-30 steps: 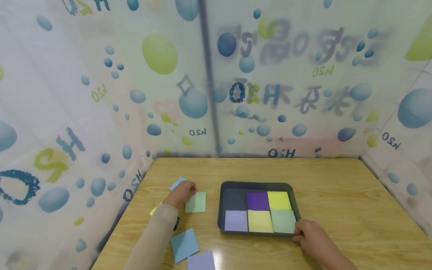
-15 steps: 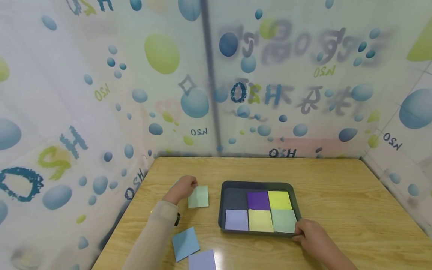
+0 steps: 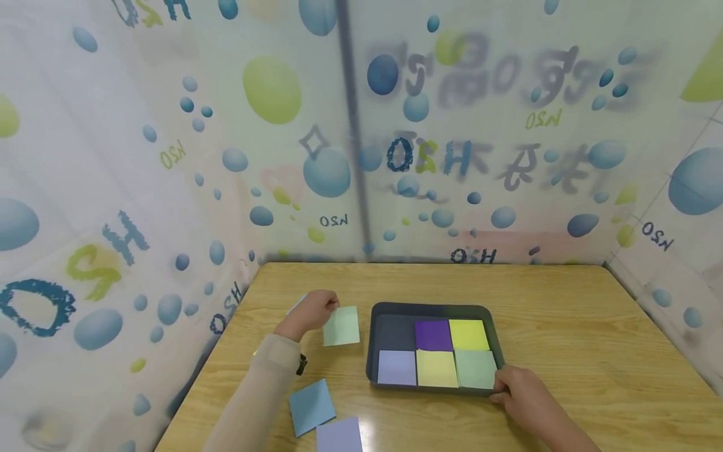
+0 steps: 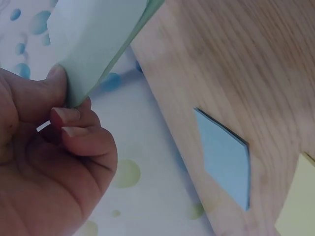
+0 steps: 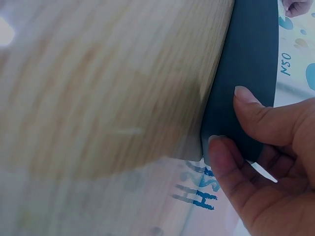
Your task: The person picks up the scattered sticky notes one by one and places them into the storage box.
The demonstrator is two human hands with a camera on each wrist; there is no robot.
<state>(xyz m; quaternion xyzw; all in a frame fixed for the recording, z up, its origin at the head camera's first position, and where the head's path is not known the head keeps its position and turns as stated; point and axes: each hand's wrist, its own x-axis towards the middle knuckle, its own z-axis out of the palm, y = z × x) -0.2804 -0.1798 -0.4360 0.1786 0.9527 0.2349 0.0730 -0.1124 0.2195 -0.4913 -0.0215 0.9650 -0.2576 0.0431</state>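
Observation:
My left hand [image 3: 309, 312] pinches a pale green sticky-note pad [image 3: 342, 326] by its corner, left of the tray. In the left wrist view, thumb and fingers close on that pad [image 4: 98, 42], which is raised off the table. The dark grey tray [image 3: 394, 333] carries sticky-note pads: purple [image 3: 433, 335] and bright yellow [image 3: 469, 334] in the back row, with lavender [image 3: 396, 367], pale yellow [image 3: 437, 368] and green [image 3: 474, 368] in front. At the tray's front right corner, my right hand [image 3: 525, 398] grips the wall between thumb and fingers, clearly seen in the right wrist view.
On the wooden table [image 3: 565, 326], a blue pad [image 3: 312, 408] and a lavender pad [image 3: 340, 436] lie front left. Another blue pad [image 4: 224, 157] and a yellow pad [image 4: 300, 201] lie near the left arm, mostly hidden in the head view. Patterned curtains [image 3: 282, 157] border the table.
My left hand has lifted the pale green pad and moved right and away from me with it, closer to the tray. My right hand stays on the tray corner.

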